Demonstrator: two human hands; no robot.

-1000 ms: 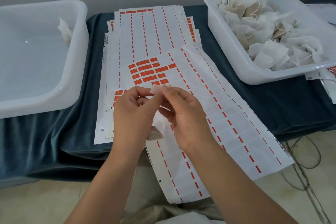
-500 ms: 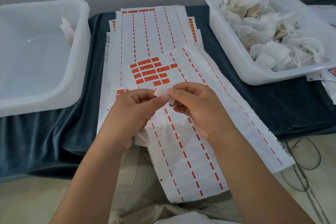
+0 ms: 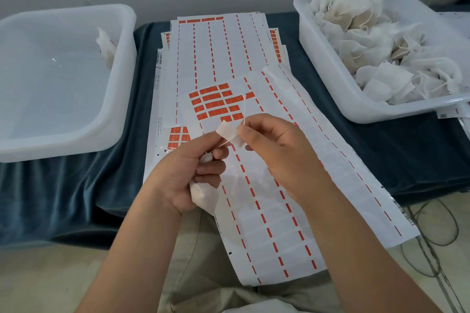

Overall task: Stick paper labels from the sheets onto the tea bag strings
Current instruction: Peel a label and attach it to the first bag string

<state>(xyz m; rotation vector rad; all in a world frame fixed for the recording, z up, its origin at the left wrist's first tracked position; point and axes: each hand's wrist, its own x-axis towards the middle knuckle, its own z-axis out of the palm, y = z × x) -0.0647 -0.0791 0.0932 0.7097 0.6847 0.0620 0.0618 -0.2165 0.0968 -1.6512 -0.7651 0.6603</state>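
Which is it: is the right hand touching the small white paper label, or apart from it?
Touching. The head view shows the right hand pinching the small white paper label at its right end, with no gap.

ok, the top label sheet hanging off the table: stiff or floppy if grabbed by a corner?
Likely floppy: the top label sheet overhangs the table and its far end curls up. Probably light, being thin, and may slide on the glossy sheets below.

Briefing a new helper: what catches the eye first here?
At centre, the left hand and right hand pinch a white paper label at a string, above orange-marked sheets. The right tub is heaped with tea bags; the left tub shows only one.
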